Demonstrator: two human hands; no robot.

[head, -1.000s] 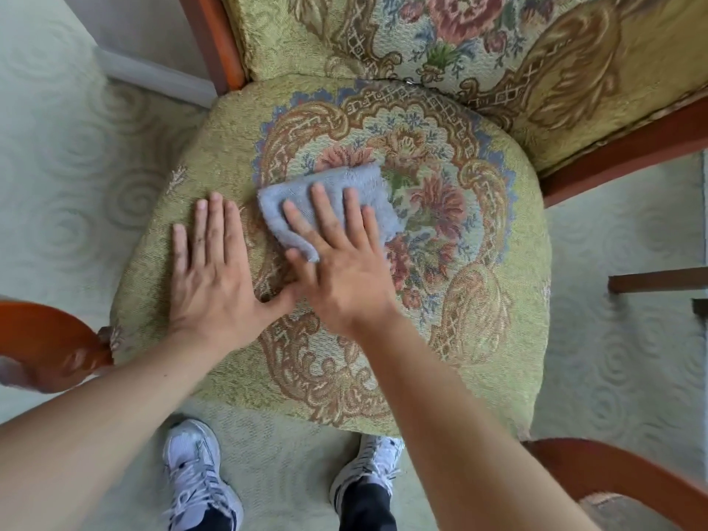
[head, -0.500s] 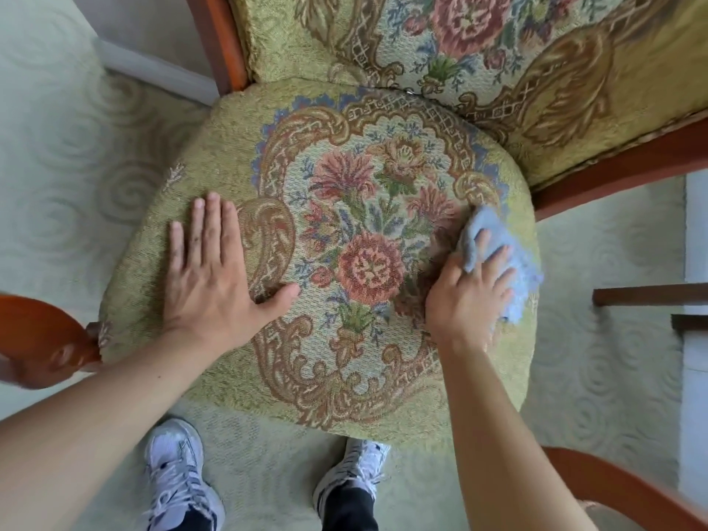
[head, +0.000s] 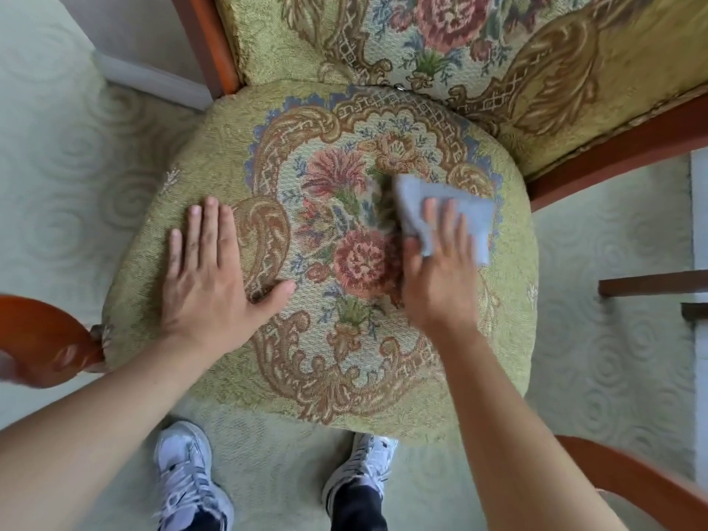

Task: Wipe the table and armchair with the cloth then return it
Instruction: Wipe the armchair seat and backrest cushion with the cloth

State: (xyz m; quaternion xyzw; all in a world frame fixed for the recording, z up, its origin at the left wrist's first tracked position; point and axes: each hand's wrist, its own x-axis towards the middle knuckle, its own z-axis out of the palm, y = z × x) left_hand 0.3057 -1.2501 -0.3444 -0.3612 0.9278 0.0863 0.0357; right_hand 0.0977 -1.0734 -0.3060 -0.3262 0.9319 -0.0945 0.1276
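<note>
A: Cloth (head: 440,208), where is it? Head view only.

B: Blue-grey, folded, lying on the armchair (head: 199,178) seat cushion, right of the floral middle, toward the right edge. Blurred.

A: Right hand (head: 440,277)?

B: On top of the cloth's near part, palm down, fingers (head: 431,216) laid straight and slightly spread over it, pressing it onto the cushion. Cloth sticks out beyond the fingertips and to the right. Hand is blurred too.

A: Left hand (head: 210,277)?

B: Flat on the left half of the cushion, fingers straight and together, thumb out to the right. Holds nothing. Well apart from the cloth, the floral medallion lies between them.

A: Anything else?

B: Upholstered backrest (head: 479,51) at the top, same floral fabric. Wooden armrests: one at left edge (head: 42,339), one at lower right (head: 632,480). Pale swirl-pattern carpet (head: 57,166) around. Two white sneakers (head: 184,477) below the seat's front edge. A dark wooden bar (head: 651,287) at the right edge, cannot tell what it belongs to.
</note>
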